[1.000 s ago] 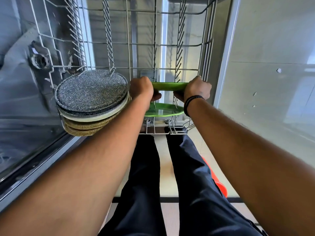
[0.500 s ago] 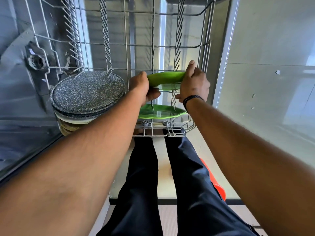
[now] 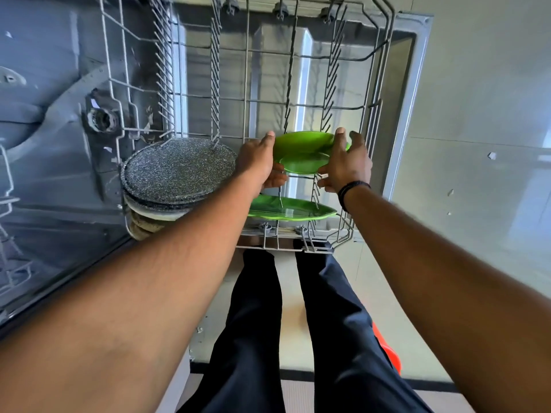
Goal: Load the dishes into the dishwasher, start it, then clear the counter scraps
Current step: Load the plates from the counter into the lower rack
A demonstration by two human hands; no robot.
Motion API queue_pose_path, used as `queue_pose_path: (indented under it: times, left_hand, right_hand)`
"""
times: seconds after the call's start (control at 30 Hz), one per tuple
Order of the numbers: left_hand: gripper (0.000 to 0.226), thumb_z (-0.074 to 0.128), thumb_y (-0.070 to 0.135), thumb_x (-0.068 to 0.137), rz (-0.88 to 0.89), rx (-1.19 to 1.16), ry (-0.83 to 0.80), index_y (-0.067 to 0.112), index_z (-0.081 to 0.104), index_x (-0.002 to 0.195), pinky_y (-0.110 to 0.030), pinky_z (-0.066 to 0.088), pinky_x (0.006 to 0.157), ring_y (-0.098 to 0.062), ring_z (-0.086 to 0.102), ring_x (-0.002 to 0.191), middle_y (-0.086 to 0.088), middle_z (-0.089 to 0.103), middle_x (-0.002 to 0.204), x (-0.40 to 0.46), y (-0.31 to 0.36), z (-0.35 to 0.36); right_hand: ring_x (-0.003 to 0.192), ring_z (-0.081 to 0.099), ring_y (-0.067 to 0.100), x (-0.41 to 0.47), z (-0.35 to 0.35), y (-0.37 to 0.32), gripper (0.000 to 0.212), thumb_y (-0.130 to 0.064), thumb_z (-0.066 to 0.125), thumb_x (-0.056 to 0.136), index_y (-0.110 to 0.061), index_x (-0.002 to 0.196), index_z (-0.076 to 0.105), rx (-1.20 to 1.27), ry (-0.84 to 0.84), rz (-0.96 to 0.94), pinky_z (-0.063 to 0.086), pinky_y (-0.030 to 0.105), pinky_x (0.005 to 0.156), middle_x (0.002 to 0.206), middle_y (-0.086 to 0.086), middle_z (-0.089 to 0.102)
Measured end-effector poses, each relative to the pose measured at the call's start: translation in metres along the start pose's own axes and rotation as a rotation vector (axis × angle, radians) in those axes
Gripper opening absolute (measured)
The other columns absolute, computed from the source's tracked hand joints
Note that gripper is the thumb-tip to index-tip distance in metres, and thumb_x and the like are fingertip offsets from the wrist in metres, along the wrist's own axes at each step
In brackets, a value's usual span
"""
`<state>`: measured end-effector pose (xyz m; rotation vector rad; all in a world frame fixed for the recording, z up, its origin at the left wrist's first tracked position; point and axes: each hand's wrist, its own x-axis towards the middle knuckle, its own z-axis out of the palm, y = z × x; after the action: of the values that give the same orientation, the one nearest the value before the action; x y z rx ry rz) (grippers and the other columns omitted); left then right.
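I look down on the pulled-out dishwasher rack (image 3: 366, 108). Between my hands is a green plate (image 3: 304, 152), tilted among the wire tines near the rack's front. My left hand (image 3: 258, 162) grips its left rim, thumb below. My right hand (image 3: 346, 163) holds the right rim with fingertips over the top edge. A second green plate (image 3: 292, 211) stands in the tines just in front of it. Several speckled grey and beige plates (image 3: 176, 171) stand together at the rack's front left.
The open dishwasher door (image 3: 417, 99) lies under the rack. The tub with its spray arm (image 3: 59, 114) fills the left. Pale floor tiles (image 3: 483, 144) lie to the right. My legs (image 3: 298, 338) stand below, beside an orange object (image 3: 387, 350).
Both hands have carried the green plate farther back into the rack and tipped it more upright, so more of its face shows. My right fingers now reach over its top edge.
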<state>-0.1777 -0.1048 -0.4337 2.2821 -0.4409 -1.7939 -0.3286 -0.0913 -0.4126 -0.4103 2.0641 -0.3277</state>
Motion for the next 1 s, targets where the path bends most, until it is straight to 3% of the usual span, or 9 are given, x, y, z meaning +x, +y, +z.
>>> queue_pose_path:
  times: [0.07, 0.13, 0.23, 0.37, 0.47, 0.6, 0.73, 0.83, 1.0]
  left_hand:
    - [0.027, 0.047, 0.045, 0.105, 0.045, 0.002, 0.01, 0.023, 0.054, 0.092, -0.029, 0.054, 0.042, -0.023, 0.067, 0.047, -0.021, 0.071, 0.081, -0.006, -0.004, -0.003]
    - [0.026, 0.049, 0.043, 0.105, 0.059, 0.01, 0.007, 0.021, 0.055, 0.094, -0.029, 0.054, 0.042, -0.021, 0.065, 0.046, -0.018, 0.071, 0.081, -0.013, -0.01, -0.006]
    - [0.028, 0.053, 0.044, 0.103, 0.062, 0.041, -0.025, 0.018, 0.056, 0.114, -0.03, 0.055, 0.048, -0.024, 0.069, 0.054, -0.017, 0.072, 0.09, -0.034, -0.021, -0.019]
    - [0.039, 0.056, 0.046, 0.101, 0.093, 0.039, -0.006, 0.019, 0.054, 0.129, -0.03, 0.054, 0.049, -0.023, 0.068, 0.055, -0.013, 0.073, 0.085, -0.082, -0.022, -0.048]
    - [0.035, 0.058, 0.044, 0.1, 0.142, -0.029, 0.027, 0.021, 0.056, 0.127, -0.03, 0.052, 0.048, -0.022, 0.065, 0.051, -0.01, 0.072, 0.081, -0.14, -0.021, -0.074]
    - [0.039, 0.059, 0.043, 0.1, 0.116, -0.169, 0.003, 0.021, 0.054, 0.131, -0.026, 0.049, 0.045, -0.021, 0.063, 0.049, -0.006, 0.07, 0.075, -0.226, -0.02, -0.117]
    - [0.017, 0.054, 0.033, 0.104, 0.26, -0.288, 0.015, 0.02, 0.063, 0.11, -0.022, 0.047, 0.045, -0.019, 0.061, 0.055, -0.007, 0.066, 0.079, -0.309, 0.011, -0.168]
    - [0.02, 0.059, 0.031, 0.101, 0.358, -0.341, 0.043, 0.014, 0.065, 0.11, -0.021, 0.046, 0.042, -0.017, 0.061, 0.054, -0.007, 0.068, 0.079, -0.365, 0.028, -0.198]
    - [0.013, 0.063, 0.029, 0.098, 0.472, -0.369, 0.099, 0.018, 0.067, 0.092, -0.025, 0.048, 0.05, -0.018, 0.065, 0.06, -0.006, 0.072, 0.08, -0.433, 0.031, -0.227]
  right_hand:
    - [0.058, 0.07, 0.025, -0.009, 0.0, 0.005, 0.054, -0.054, 0.041, 0.1, -0.03, 0.148, 0.033, -0.021, 0.005, -0.054, 0.053, 0.03, 0.04, 0.114, 0.009, 0.065]
    - [0.052, 0.069, 0.02, -0.019, -0.001, 0.008, 0.053, -0.052, 0.043, 0.101, -0.03, 0.148, 0.031, -0.034, -0.006, -0.07, 0.058, 0.037, 0.045, 0.114, 0.006, 0.063]
    - [0.065, 0.071, 0.025, -0.041, -0.008, 0.003, 0.053, -0.048, 0.045, 0.101, -0.028, 0.148, 0.03, -0.033, -0.022, -0.102, 0.061, 0.041, 0.053, 0.116, 0.003, 0.057]
    - [0.057, 0.07, 0.025, -0.083, -0.025, -0.012, 0.047, -0.05, 0.048, 0.098, -0.026, 0.138, 0.042, -0.056, -0.03, -0.134, 0.062, 0.046, 0.064, 0.111, 0.012, 0.069]
    - [0.052, 0.067, 0.024, -0.137, -0.047, -0.035, 0.037, -0.048, 0.051, 0.097, -0.02, 0.12, 0.057, -0.009, -0.072, -0.122, 0.059, 0.04, 0.056, 0.092, 0.01, 0.073]
    - [0.054, 0.062, 0.025, -0.226, -0.084, -0.06, 0.025, -0.042, 0.053, 0.099, -0.019, 0.092, 0.06, 0.051, -0.194, -0.132, 0.045, 0.026, 0.046, 0.075, 0.009, 0.068]
    - [0.053, 0.062, 0.023, -0.301, -0.117, -0.082, 0.022, -0.035, 0.055, 0.098, -0.017, 0.09, 0.063, 0.079, -0.26, -0.235, 0.046, 0.025, 0.046, 0.074, 0.008, 0.068]
    - [0.057, 0.062, 0.023, -0.349, -0.128, -0.102, 0.024, -0.033, 0.058, 0.098, -0.011, 0.095, 0.067, 0.086, -0.352, -0.306, 0.052, 0.033, 0.056, 0.075, 0.009, 0.069]
    - [0.059, 0.065, 0.025, -0.404, -0.131, -0.136, 0.021, -0.027, 0.057, 0.099, -0.01, 0.097, 0.068, -0.059, -0.516, -0.513, 0.046, 0.03, 0.053, 0.076, 0.009, 0.072]
